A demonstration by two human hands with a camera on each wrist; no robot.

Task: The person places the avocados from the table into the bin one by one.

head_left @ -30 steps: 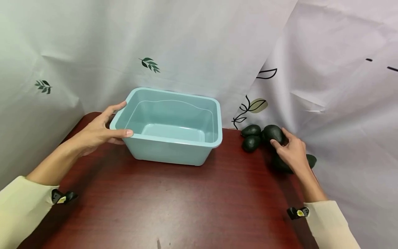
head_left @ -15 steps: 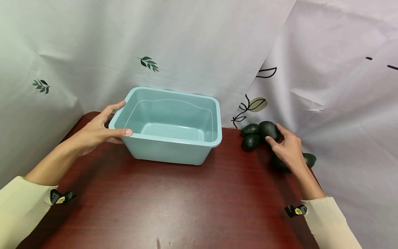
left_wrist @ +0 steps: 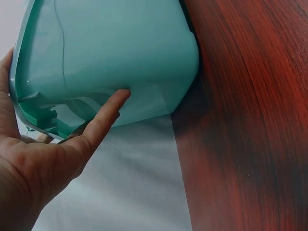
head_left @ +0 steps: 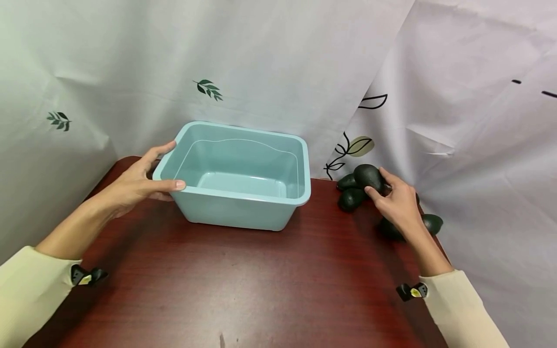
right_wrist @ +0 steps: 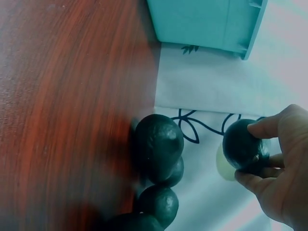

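My left hand (head_left: 135,186) grips the left end of a light blue plastic tub (head_left: 235,212), thumb on the near rim and a fingertip at the far rim. In the left wrist view, one finger (left_wrist: 108,113) lies along the tub's outer wall. My right hand (head_left: 398,200) holds a dark green avocado (head_left: 366,175) between thumb and fingers. The right wrist view shows this avocado (right_wrist: 240,144) raised apart from the others. Just below it in the head view are an avocado (head_left: 351,199) in front and another avocado (head_left: 345,181) behind, partly covered.
More avocados lie at the table's right edge, one (head_left: 432,224) beside my right wrist and another (head_left: 389,229) partly under the forearm. The dark red wooden table (head_left: 261,280) meets a white patterned cloth (head_left: 270,72) behind the tub.
My right hand has lifted the avocado and carried it left and slightly up, over the two avocados at the left of the group. My left hand and the tub have stayed put.
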